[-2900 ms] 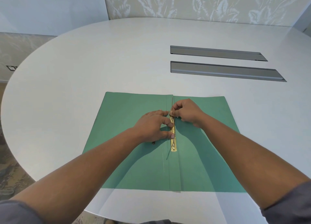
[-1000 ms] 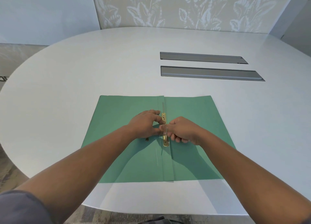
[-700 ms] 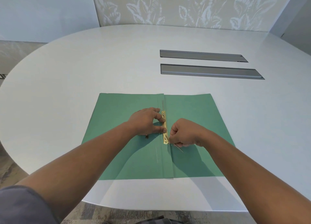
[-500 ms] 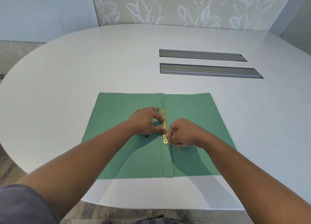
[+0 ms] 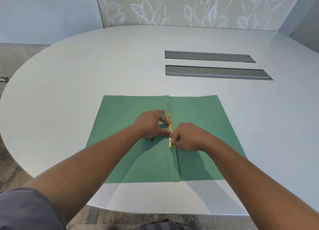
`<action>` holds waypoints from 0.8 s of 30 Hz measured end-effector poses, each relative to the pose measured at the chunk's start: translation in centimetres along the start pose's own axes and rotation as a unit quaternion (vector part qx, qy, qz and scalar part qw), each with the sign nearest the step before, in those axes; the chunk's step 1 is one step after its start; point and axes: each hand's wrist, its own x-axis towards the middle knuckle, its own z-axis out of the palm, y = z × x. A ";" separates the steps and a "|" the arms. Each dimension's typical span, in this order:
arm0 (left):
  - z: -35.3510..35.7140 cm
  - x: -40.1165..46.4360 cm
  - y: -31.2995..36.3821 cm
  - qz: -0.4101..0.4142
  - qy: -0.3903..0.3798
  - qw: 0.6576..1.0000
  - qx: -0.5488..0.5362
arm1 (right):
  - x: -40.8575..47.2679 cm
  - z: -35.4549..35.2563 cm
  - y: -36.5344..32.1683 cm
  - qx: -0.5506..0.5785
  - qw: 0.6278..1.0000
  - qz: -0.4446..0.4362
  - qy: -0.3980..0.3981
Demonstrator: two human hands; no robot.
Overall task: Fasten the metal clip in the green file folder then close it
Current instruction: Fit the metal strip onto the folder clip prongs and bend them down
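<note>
Green file folder (image 5: 131, 124) lying open and flat on the white oval table (image 5: 86, 65), near its front edge, both covers spread to either side of the central spine. One brass metal clip (image 5: 169, 126) running along that spine, its bar lengthwise, one thin prong (image 5: 167, 107) lying flat beyond the bar's far end, another thin prong (image 5: 185, 151) poking out at an angle from under the right hand. Left hand (image 5: 151, 124) curled, thumb and forefinger pressed onto the clip bar from the left, other fingers bent down on the left cover. Right hand (image 5: 187, 137) clenched into a loose fist, thumb and forefinger pinched at the near end of the bar, gripping the angled prong. Exact contact at the fingertips hard to make out, the middle of the bar covered by both hands. One small dark metal piece (image 5: 151, 139) half hidden beneath the left palm, kind not clear. Two grey recessed cable slots (image 5: 215, 72) set in the tabletop farther back, parallel, well apart from the folder. Two bare forearms, sleeves cut off at the lower corners.
</note>
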 end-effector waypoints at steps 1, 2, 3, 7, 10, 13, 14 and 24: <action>0.0 0.0 0.0 0.000 0.001 1.000 0.000 | 0.0 0.0 -0.2 -0.012 1.000 -0.006 -0.001; 0.0 0.0 0.0 0.000 0.001 1.000 0.002 | 0.0 0.1 -0.6 -0.028 1.000 -0.012 0.000; 0.0 0.0 0.0 -0.001 0.001 1.000 0.004 | -0.1 0.2 -0.9 -0.049 0.999 -0.018 0.003; 0.0 0.1 0.1 -0.001 0.005 1.000 0.006 | -0.1 1.4 -2.4 -0.100 0.995 -0.014 0.022; 0.0 0.0 0.1 -0.004 0.006 1.000 0.001 | -0.2 2.0 -3.2 -0.106 0.994 0.001 0.038; 0.0 0.0 0.0 -0.003 0.008 1.000 -0.001 | -0.6 2.3 -3.5 -0.095 0.994 0.012 0.049; 0.0 0.0 0.0 0.000 0.008 1.000 0.001 | -0.8 2.4 -3.5 -0.091 0.994 0.016 0.053; 0.2 0.1 -0.5 0.015 0.005 1.000 0.005 | -2.5 3.8 -4.3 -0.175 0.983 0.006 0.053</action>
